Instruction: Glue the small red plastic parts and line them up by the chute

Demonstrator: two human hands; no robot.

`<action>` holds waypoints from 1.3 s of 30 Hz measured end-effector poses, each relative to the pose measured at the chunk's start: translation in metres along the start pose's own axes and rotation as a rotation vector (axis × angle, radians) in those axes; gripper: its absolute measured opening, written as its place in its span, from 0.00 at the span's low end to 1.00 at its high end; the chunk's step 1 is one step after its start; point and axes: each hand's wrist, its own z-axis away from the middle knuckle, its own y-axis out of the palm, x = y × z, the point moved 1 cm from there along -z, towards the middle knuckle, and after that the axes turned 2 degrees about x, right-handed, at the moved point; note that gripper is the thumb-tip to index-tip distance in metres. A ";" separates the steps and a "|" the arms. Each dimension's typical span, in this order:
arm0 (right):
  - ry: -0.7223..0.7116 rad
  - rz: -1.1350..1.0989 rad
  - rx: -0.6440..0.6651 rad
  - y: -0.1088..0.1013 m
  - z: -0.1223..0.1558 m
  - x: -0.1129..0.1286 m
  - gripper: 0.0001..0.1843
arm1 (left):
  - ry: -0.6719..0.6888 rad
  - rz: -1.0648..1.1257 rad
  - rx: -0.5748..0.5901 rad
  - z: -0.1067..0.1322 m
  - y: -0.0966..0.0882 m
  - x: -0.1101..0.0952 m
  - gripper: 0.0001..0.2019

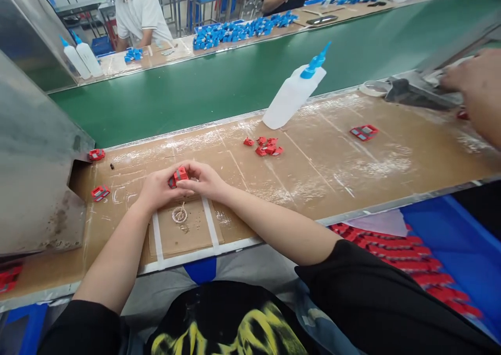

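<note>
A small red plastic part with a grey band (180, 175) is gripped between both my hands above the cardboard-covered bench. My left hand (155, 188) wraps its left side, while the fingers and thumb of my right hand (206, 181) close on it from the right. Just below them, a small round clear dish (179, 215) with a thin stick in it rests on a taped cardboard piece. Several small red pieces (268, 147) lie in a loose group to the right of my hands. Two red and grey parts, one of them (100, 193) nearer, sit at the left.
A white squeeze bottle with a blue nozzle (294, 96) stands tilted at the green belt's (164, 104) edge. Another red part (364, 132) lies at right, near another person's hand (479, 86). A blue bin (462, 229) of red parts is below the bench. A metal housing (35, 162) borders the left.
</note>
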 end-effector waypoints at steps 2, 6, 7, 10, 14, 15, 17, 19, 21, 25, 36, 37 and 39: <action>-0.024 0.021 -0.024 0.000 -0.001 0.000 0.17 | -0.002 0.034 0.002 -0.002 0.001 0.000 0.33; -0.052 0.162 -0.077 -0.004 -0.007 0.006 0.17 | 0.045 0.089 -0.029 -0.001 -0.001 0.005 0.34; -0.035 0.225 -0.091 -0.007 -0.006 0.010 0.17 | 0.061 0.126 -0.053 0.001 -0.002 0.007 0.33; 0.069 0.523 -0.066 -0.021 0.012 0.029 0.17 | 0.013 0.239 -0.162 0.005 -0.004 0.018 0.28; 0.218 1.135 0.007 -0.073 0.085 0.045 0.17 | -0.181 0.427 -0.248 0.003 0.002 0.031 0.25; 0.275 1.235 -0.010 -0.095 0.106 0.044 0.18 | -0.209 0.513 -0.241 0.001 0.004 0.032 0.24; 0.415 1.380 -0.150 -0.143 0.144 0.041 0.21 | -0.238 0.678 -0.219 -0.005 0.007 0.034 0.25; 0.518 1.543 -0.403 -0.186 0.165 0.041 0.25 | -0.257 0.784 -0.218 -0.009 0.008 0.035 0.27; 0.504 1.614 -0.640 -0.206 0.165 0.047 0.30 | -0.286 0.844 -0.233 -0.012 0.007 0.034 0.27; 0.218 1.263 -0.568 -0.160 0.104 0.063 0.27 | -0.294 0.898 -0.260 -0.011 0.003 0.034 0.25; -0.026 0.688 0.556 0.008 0.000 0.026 0.29 | -0.388 1.161 -0.478 -0.005 -0.010 0.044 0.28; -0.048 0.657 0.582 0.008 0.004 0.024 0.27 | -0.374 1.169 -0.476 -0.007 -0.009 0.044 0.28; -0.089 0.631 0.603 0.008 0.009 0.022 0.24 | -0.344 1.156 -0.473 -0.010 -0.007 0.043 0.28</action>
